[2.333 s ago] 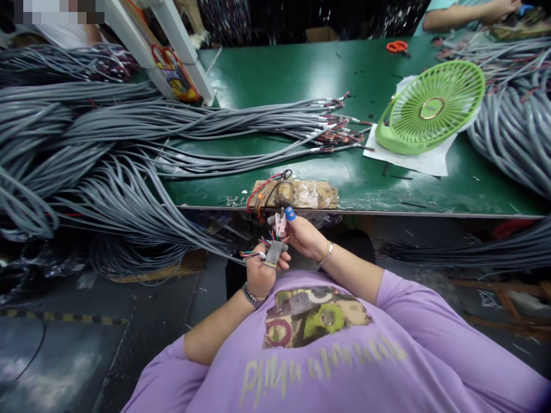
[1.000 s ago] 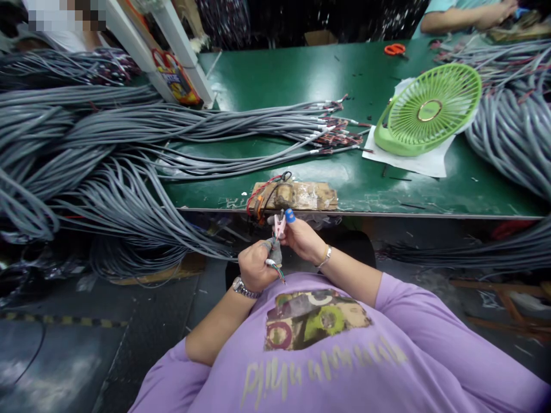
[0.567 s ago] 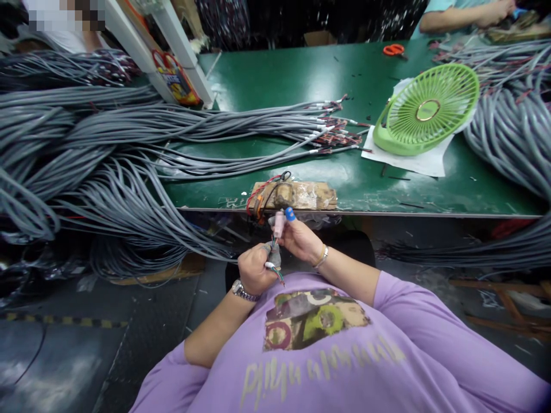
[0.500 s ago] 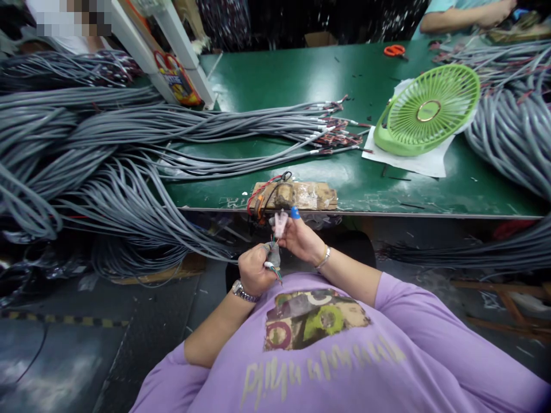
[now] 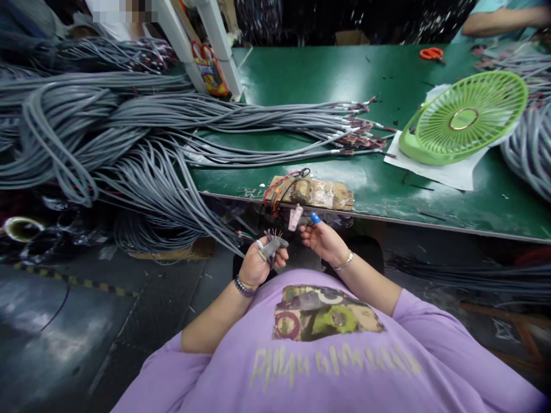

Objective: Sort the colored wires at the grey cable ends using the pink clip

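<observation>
My left hand [image 5: 257, 263] is closed on a grey cable in front of the bench edge, with grey coverings on its fingertips. Thin coloured wires [image 5: 274, 234] fan out above those fingers. Just left of that hand, more bare red and green wire ends [image 5: 245, 234] show. My right hand [image 5: 326, 242], with a blue cover on one digit, has its fingers pinched together; whatever they hold is too small to make out. Close to its fingertips is a pale pink piece [image 5: 295, 218], below a wooden block [image 5: 329, 194] with red and black leads at the bench edge.
Thick bundles of grey cable [image 5: 150, 117] cover the left of the green bench [image 5: 301, 71]. A green fan [image 5: 467, 120] stands on white paper at right. Orange-handled scissors [image 5: 431, 54] lie far back. A white post [image 5: 219, 46] rises at back left; another person's arm [image 5: 499, 22] is at back right.
My hands have moved apart, the right one away from the left. The coloured wires in my left hand now point up and spread. The whole view has shifted, putting the bench items further right.
</observation>
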Tool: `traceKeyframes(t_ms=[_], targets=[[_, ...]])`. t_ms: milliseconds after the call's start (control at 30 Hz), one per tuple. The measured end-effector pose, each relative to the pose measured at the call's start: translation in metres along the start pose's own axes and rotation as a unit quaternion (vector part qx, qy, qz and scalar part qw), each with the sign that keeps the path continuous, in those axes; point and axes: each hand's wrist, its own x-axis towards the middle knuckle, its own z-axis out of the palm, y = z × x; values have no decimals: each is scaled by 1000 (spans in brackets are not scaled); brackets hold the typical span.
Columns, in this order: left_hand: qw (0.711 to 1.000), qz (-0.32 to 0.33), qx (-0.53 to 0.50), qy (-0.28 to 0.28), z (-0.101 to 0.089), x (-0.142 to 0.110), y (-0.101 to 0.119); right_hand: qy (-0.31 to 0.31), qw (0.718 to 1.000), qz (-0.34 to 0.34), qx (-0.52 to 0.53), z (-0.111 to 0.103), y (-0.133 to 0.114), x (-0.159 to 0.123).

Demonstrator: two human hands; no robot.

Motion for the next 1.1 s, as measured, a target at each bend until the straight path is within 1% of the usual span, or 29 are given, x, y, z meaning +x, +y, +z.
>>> traceKeyframes(t_ms=[100, 200, 233, 300, 367, 433, 533, 600, 667, 733, 800, 867, 1000, 1067, 1100], targets=[[999, 22, -23, -11, 0, 3, -4, 2, 1000, -18, -19, -1, 1, -1], [997, 62, -36, -15, 1, 7, -7, 15, 996, -70, -58, -2, 0, -5], [997, 73, -34, -8, 1, 9, -8, 19, 993, -90, -77, -2, 0, -6], [996, 85, -12, 31, 1, 10, -10, 21, 986, -121, -115, -3, -1, -9], [993, 85, 37, 75, 2, 10, -12, 14, 980, -138, -146, -3, 0, -12], [986, 90, 110, 90, 3, 8, -13, -8, 971, -147, -190, -2, 3, -15], [966, 98, 234, 56, 4, 3, -15, -73, 950, -158, -259, 4, 10, -22], [952, 100, 289, 30, 3, 1, -17, -110, 935, -176, -287, 10, 15, -28], [941, 110, 319, 9, 1, 0, -18, -111, 915, -205, -329, 16, 18, -32], [926, 133, 354, -9, 0, 0, -20, -89, 893, -235, -374, 19, 19, -34], [910, 155, 384, -21, 1, -1, -20, -68, 879, -255, -398, 20, 17, -34], [911, 164, 377, -31, 4, -2, -20, -59, 883, -252, -392, 18, 15, -32], [942, 124, 310, -22, 9, -6, -17, -78, 930, -195, -303, 13, 12, -27], [945, 106, 308, -23, 10, -6, -16, -76, 946, -159, -271, 13, 11, -27], [944, 100, 312, -33, 10, -6, -15, -73, 952, -142, -260, 14, 11, -27]])
